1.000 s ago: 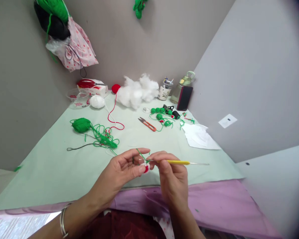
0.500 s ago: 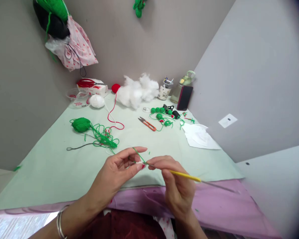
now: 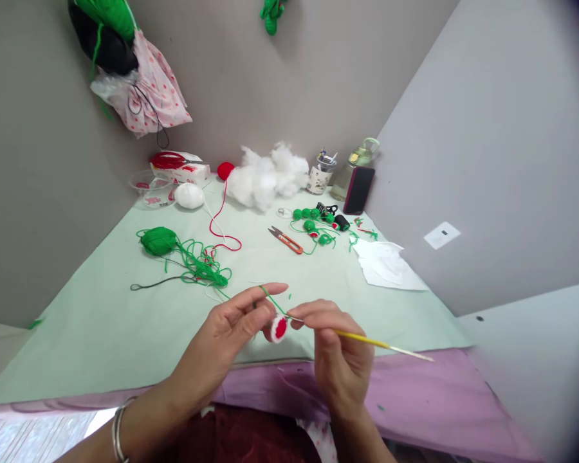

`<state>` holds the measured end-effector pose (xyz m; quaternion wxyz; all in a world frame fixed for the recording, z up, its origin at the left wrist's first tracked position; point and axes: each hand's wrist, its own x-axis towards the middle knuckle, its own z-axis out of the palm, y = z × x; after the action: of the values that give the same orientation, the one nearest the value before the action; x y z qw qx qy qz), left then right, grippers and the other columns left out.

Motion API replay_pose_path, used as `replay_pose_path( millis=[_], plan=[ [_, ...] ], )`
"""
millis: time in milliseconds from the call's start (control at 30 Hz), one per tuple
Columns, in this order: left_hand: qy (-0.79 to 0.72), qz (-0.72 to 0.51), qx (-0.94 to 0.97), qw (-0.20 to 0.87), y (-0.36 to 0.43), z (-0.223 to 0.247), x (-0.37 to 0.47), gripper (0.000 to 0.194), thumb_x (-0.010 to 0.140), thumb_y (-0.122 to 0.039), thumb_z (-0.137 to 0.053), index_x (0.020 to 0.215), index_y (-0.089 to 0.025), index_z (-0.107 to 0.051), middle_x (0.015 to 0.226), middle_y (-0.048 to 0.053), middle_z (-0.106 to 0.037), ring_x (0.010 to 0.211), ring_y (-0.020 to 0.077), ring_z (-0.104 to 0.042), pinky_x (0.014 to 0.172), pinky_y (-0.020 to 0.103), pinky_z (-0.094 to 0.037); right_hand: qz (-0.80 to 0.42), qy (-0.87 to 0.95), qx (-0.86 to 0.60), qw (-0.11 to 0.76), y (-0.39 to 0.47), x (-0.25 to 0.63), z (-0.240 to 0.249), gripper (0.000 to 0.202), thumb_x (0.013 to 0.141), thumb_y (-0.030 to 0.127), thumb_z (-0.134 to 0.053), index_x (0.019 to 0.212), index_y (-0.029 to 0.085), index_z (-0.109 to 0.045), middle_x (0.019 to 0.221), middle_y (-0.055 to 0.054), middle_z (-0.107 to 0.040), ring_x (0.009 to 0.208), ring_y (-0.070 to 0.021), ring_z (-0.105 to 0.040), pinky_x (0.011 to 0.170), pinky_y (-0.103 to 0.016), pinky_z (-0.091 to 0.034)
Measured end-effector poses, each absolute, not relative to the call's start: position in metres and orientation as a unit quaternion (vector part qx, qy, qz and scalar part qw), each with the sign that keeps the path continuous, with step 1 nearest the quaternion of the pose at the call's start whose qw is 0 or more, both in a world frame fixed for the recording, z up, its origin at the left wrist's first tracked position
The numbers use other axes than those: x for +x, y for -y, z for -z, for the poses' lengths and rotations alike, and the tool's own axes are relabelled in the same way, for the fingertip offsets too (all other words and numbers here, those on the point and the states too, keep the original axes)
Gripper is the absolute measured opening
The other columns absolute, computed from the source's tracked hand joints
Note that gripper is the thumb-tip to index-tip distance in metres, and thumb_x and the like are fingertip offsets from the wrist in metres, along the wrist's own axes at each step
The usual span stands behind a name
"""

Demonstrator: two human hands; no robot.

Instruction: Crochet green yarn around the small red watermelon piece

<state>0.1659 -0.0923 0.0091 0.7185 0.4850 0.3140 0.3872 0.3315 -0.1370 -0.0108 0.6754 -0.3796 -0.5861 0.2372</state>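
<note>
Between my hands, near the table's front edge, is a small round crochet piece (image 3: 278, 328) with a red centre and white rim. My left hand (image 3: 238, 325) pinches its edge, and green yarn (image 3: 272, 298) runs over the raised index finger down to the piece. My right hand (image 3: 340, 354) grips a crochet hook (image 3: 367, 339) with a yellow handle; its tip meets the yarn at the top of the piece. The yarn leads back to a tangle beside a green ball (image 3: 158, 241) at the left.
Orange snips (image 3: 285, 240) lie mid-table. Behind are white stuffing (image 3: 267, 177), a red yarn ball (image 3: 226, 170), a white ball (image 3: 189, 195) and a pen cup (image 3: 321, 175). Several green crochet balls (image 3: 309, 226), a phone (image 3: 359, 191) and white sheets (image 3: 388, 265) lie rightward.
The crochet piece has turned so its red centre faces me. My left thumb has drawn back and up, and the hook's rear end has swung slightly up and left.
</note>
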Motion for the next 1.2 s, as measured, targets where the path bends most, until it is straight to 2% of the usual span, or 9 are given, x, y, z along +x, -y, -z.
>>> replay_pose_path(
  millis=[100,233,300,433,567,700,867,1033,1200],
  plan=[
    [-0.297,-0.367,0.502,0.724,0.090,-0.009,0.163,0.032,0.099,-0.041,-0.055,0.125,-0.030,-0.069,0.080,-0.002,-0.057,0.078,0.0125,-0.054,0.085,0.027,-0.042,-0.293,0.546,-0.346,0.704,0.133,0.333,0.012,0.019,0.101,0.030,-0.053,0.097,0.027,-0.071,0.088,-0.005,-0.074,0.083,-0.0200,-0.066,0.074,-0.036,-0.053],
    [-0.301,-0.350,0.529,0.712,0.086,-0.013,0.163,0.042,0.087,-0.031,-0.074,0.128,-0.032,-0.067,0.086,-0.002,-0.055,0.081,0.0130,-0.055,0.081,0.027,-0.044,-0.324,0.541,-0.332,0.701,0.132,0.336,0.012,0.019,0.100,0.033,-0.054,0.096,0.026,-0.071,0.087,-0.005,-0.074,0.080,-0.0193,-0.065,0.072,-0.036,-0.053],
    [-0.314,-0.376,0.579,0.651,0.085,-0.015,0.163,0.040,0.084,-0.027,-0.076,0.124,-0.030,-0.070,0.083,-0.002,-0.054,0.080,0.0139,-0.054,0.080,0.027,-0.044,-0.319,0.557,-0.335,0.690,0.133,0.338,0.010,0.020,0.100,0.034,-0.054,0.095,0.025,-0.071,0.085,-0.006,-0.074,0.079,-0.0198,-0.066,0.071,-0.036,-0.054],
    [-0.322,-0.416,0.697,0.487,0.081,-0.020,0.160,0.032,0.087,-0.020,-0.069,0.118,-0.028,-0.073,0.075,-0.001,-0.057,0.076,0.0161,-0.054,0.079,0.030,-0.046,-0.298,0.604,-0.336,0.658,0.137,0.341,0.004,0.020,0.101,0.029,-0.052,0.099,0.026,-0.071,0.088,-0.006,-0.075,0.081,-0.0205,-0.067,0.072,-0.036,-0.054],
    [-0.300,-0.401,0.754,0.424,0.080,-0.023,0.153,0.033,0.091,-0.018,-0.064,0.122,-0.030,-0.072,0.090,0.002,-0.066,0.081,0.0158,-0.061,0.080,0.028,-0.048,-0.259,0.654,-0.349,0.619,0.143,0.345,0.000,0.021,0.101,0.024,-0.051,0.107,0.027,-0.071,0.096,-0.007,-0.074,0.087,-0.0215,-0.067,0.075,-0.038,-0.053],
    [-0.281,-0.376,0.781,0.411,0.078,-0.025,0.148,0.034,0.094,-0.019,-0.062,0.125,-0.029,-0.070,0.105,0.004,-0.073,0.089,0.0166,-0.065,0.080,0.026,-0.049,-0.240,0.684,-0.363,0.585,0.146,0.349,-0.001,0.023,0.101,0.022,-0.050,0.110,0.026,-0.071,0.101,-0.007,-0.073,0.092,-0.0214,-0.067,0.079,-0.039,-0.053],
    [-0.250,-0.356,0.795,0.423,0.074,-0.031,0.144,0.029,0.093,-0.022,-0.064,0.119,-0.030,-0.075,0.083,0.001,-0.073,0.076,0.0160,-0.063,0.074,0.025,-0.048,-0.236,0.699,-0.360,0.571,0.148,0.352,-0.003,0.024,0.101,0.023,-0.050,0.112,0.027,-0.070,0.102,-0.007,-0.074,0.091,-0.0215,-0.068,0.078,-0.039,-0.054],
    [-0.252,-0.328,0.787,0.457,0.071,-0.032,0.140,0.027,0.095,-0.023,-0.062,0.118,-0.029,-0.075,0.085,0.001,-0.070,0.075,0.0145,-0.062,0.072,0.023,-0.047,-0.240,0.716,-0.337,0.562,0.148,0.351,-0.005,0.025,0.102,0.024,-0.049,0.114,0.027,-0.070,0.101,-0.008,-0.073,0.090,-0.0210,-0.068,0.077,-0.038,-0.055],
    [-0.253,-0.349,0.773,0.466,0.073,-0.029,0.142,0.028,0.097,-0.018,-0.057,0.116,-0.028,-0.075,0.076,-0.002,-0.063,0.071,0.0116,-0.060,0.072,0.021,-0.047,-0.226,0.734,-0.334,0.547,0.148,0.348,-0.008,0.025,0.102,0.022,-0.049,0.117,0.027,-0.069,0.103,-0.008,-0.073,0.090,-0.0198,-0.068,0.076,-0.036,-0.056]
  ],
)
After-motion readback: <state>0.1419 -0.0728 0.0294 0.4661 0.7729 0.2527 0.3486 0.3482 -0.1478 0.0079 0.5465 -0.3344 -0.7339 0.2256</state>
